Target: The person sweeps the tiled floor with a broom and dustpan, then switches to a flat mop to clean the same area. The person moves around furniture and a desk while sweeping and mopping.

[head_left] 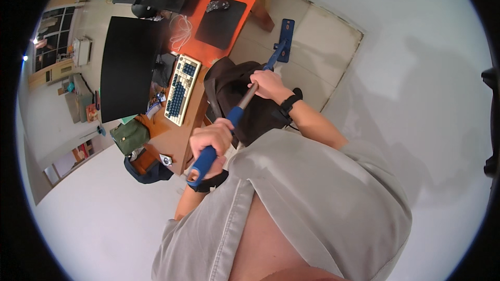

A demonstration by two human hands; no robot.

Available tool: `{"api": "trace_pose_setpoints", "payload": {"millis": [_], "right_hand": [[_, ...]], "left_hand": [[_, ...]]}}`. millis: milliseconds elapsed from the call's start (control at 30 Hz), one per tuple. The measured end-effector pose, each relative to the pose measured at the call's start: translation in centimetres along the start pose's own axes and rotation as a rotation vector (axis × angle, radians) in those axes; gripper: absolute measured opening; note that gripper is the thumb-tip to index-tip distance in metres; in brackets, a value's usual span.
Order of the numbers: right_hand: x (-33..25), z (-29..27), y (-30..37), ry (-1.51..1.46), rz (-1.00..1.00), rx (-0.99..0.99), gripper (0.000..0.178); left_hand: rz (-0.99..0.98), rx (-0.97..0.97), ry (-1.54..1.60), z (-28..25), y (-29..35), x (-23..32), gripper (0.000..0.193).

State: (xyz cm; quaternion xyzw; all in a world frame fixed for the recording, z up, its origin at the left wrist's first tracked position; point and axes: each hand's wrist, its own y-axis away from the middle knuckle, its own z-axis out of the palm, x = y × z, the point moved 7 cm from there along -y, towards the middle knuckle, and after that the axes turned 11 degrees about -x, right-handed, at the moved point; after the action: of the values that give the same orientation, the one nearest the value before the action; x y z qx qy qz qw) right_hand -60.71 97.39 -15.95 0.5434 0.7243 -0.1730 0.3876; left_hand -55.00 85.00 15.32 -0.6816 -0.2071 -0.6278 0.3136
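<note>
A flat mop runs diagonally from my chest toward the far floor, its pole (247,99) grey metal with blue grip sections. My left hand (211,140) is wrapped round the blue upper grip (204,161), close to my body. Farther along, my right hand (268,84) closes round the pole near its lower blue section. The blue rectangular mop head (285,34) lies on the tiled floor (312,67), between the desk's end and the wall. A dark wristband shows on each wrist.
A dark chair (258,125) stands right under the pole. On the left, a wooden desk (182,143) holds a large black monitor (127,67), a keyboard (182,89), an orange mat (208,0) and a black mouse pad (221,26). A white wall (416,99) borders the right side.
</note>
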Motion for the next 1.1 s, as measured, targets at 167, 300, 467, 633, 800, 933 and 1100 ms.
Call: {"api": "trace_pose_setpoints", "payload": {"millis": [167, 300, 467, 633, 800, 933, 1100], "right_hand": [[2.8, -1.8, 4.1, -0.134, 0.121, 0.150, 0.035], [5.2, -5.6, 9.6, -0.248, 0.087, 0.425, 0.034], [7.1, -7.5, 19.1, -0.376, 0.197, 0.672, 0.033], [4.5, -4.9, 23.7, -0.460, 0.184, 0.729, 0.028], [1.7, -0.3, 22.7, -0.397, 0.086, 0.635, 0.030], [-2.2, 4.9, 20.2, -0.422, -0.028, 0.571, 0.033], [-6.0, 10.1, 15.6, -0.417, -0.107, 0.539, 0.033]], "left_hand": [[-0.017, -0.358, -0.020, 3.9, -3.9, -0.1, 0.030], [0.051, -0.661, 0.003, 7.6, -8.3, 0.1, 0.038], [0.168, -1.289, -0.016, 17.1, -10.0, -0.4, 0.045], [0.165, -1.759, -0.094, 22.2, -5.6, 0.3, 0.051], [0.137, -1.851, -0.094, 21.2, -0.2, 1.2, 0.059], [0.090, -1.844, -0.155, 18.1, 5.2, 1.6, 0.061], [0.123, -1.424, -0.029, 11.5, 9.0, 2.7, 0.064]]}}
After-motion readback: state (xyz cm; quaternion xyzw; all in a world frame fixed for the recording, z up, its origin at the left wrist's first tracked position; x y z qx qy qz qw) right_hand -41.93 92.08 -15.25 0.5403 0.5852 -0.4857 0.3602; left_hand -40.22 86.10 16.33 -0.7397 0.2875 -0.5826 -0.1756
